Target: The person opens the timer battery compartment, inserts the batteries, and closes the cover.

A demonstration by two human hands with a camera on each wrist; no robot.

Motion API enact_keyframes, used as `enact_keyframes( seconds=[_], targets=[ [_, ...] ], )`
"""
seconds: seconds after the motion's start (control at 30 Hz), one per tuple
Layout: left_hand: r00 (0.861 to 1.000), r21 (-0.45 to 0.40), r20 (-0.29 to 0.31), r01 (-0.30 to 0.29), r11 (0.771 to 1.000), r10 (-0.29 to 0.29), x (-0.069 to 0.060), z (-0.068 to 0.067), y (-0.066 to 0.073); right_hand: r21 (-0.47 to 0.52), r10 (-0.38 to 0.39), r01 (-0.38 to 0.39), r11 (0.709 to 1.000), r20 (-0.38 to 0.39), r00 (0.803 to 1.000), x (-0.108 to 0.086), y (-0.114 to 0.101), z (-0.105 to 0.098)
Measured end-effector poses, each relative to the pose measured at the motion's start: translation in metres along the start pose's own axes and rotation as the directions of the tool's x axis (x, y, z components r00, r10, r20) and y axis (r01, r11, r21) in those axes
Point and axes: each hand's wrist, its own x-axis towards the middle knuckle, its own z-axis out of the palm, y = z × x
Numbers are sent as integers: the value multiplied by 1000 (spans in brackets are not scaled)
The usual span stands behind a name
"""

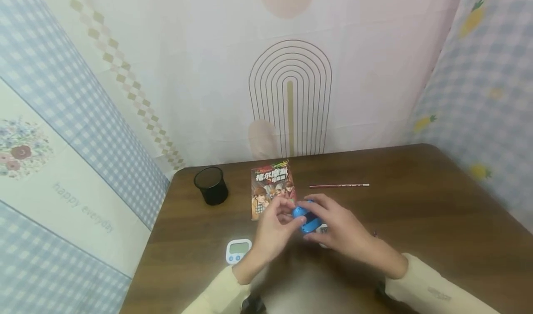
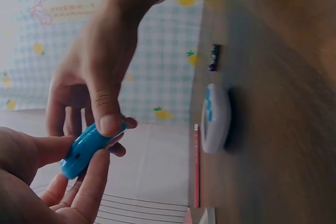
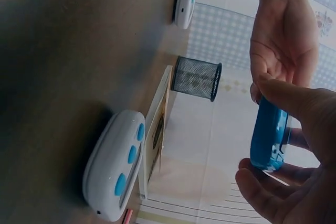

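Both hands hold a small rounded blue plastic device [image 1: 307, 218] above the table; a dark patch shows on its face in the head view. My left hand [image 1: 275, 226] pinches its left end between thumb and fingers, as the left wrist view also shows. From the other side my right hand [image 1: 343, 226] grips it, with the thumb on one edge and fingers at the other [image 3: 270, 135]. Beneath the right hand lies a white timer with blue buttons [image 3: 118, 166], mostly hidden in the head view. Another white timer [image 1: 239, 250] lies left of the left forearm.
Behind the hands is a comic-covered book [image 1: 270, 184], partly covered by the left hand. A black mesh pen holder [image 1: 214, 189] stands at the back left, and a red pencil [image 1: 339, 185] lies at the back right. The left wrist view shows a small dark battery [image 2: 214, 57].
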Motion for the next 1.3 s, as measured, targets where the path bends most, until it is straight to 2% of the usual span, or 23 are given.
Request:
enact_keyframes(
  seconds=[0.1,0.2,0.27,0.33,0.37,0.43,0.5,0.57,0.63,0.7,0.77,0.87,0.93,1.0,1.07,1.17,1.23,1.3],
  targets=[
    [1000,-66,7,27,997,-27,-4,-4,-5,-1,-5,5,1000,0,1000,3,0,5],
    [999,-129,32,11,992,-7,-7,-9,-10,78,37,-39,996,24,999,6,2,10],
    [998,-114,55,-21,993,27,-10,-12,-14,173,89,-99,980,61,994,7,3,13],
    [993,-33,77,-82,996,85,-12,-16,-18,272,143,-169,947,112,983,8,3,15],
    [989,24,89,-122,992,120,-13,-18,-20,317,164,-200,927,136,977,9,3,15],
    [974,147,116,-210,967,194,-14,-21,-24,399,197,-253,881,178,964,10,3,17],
    [954,254,145,-291,923,261,-15,-23,-28,481,212,-293,826,216,953,12,3,19],
    [938,318,173,-342,884,300,-14,-25,-31,566,217,-329,756,257,942,14,2,21],
    [932,354,188,-357,864,309,-13,-27,-34,634,225,-373,678,305,926,15,2,23],
    [929,368,194,-366,855,314,-11,-30,-35,673,231,-417,610,352,907,15,1,25],
    [927,375,201,-370,850,316,-10,-33,-37,688,237,-449,571,385,892,16,1,26],
    [919,387,225,-389,836,324,-11,-37,-40,695,239,-482,534,422,874,15,1,27],
    [917,404,243,-392,826,317,-12,-40,-43,684,232,-487,544,434,870,14,3,29],
    [918,438,251,-391,809,307,-13,-42,-45,648,226,-483,589,442,868,15,5,32],
    [925,489,257,-375,788,281,-14,-43,-48,588,217,-460,665,437,873,15,8,35],
    [938,570,270,-337,749,217,-14,-43,-51,450,199,-390,803,414,888,15,12,41],
    [943,610,287,-315,727,168,-14,-42,-52,371,187,-346,862,402,896,14,14,45],
    [944,635,301,-303,710,133,-14,-41,-53,307,182,-317,898,397,900,12,15,48]
  ],
)
